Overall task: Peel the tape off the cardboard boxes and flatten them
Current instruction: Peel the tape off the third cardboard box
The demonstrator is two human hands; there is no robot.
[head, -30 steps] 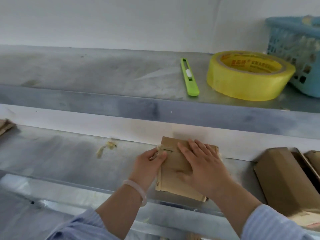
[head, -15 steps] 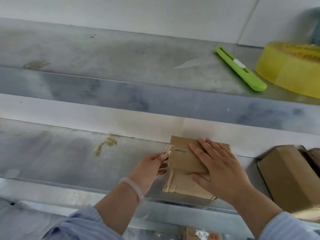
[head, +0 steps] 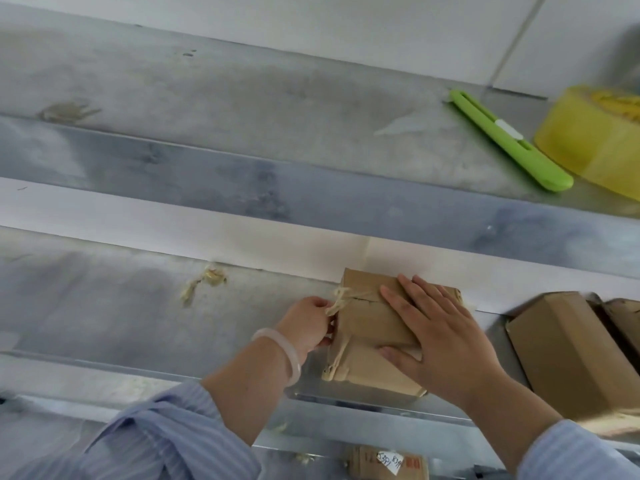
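The cardboard box (head: 369, 325) is lying on the steel worktop (head: 104, 306), close against the back wall, and its tape (head: 341, 297) is now coming away. A second ago the left hand (head: 306, 327) was picking at the top seam; now it is pinching a twisted strand and drawing it off past the box's left edge. The right hand (head: 446, 341) is pressing down flat, fingers straight, pinning the box. The seam is probably freeing up, so flattening is getting near.

A dull grey metal upper shelf (head: 242, 98) and lower shelf (head: 86, 306) run along a plain white wall (head: 311, 26).
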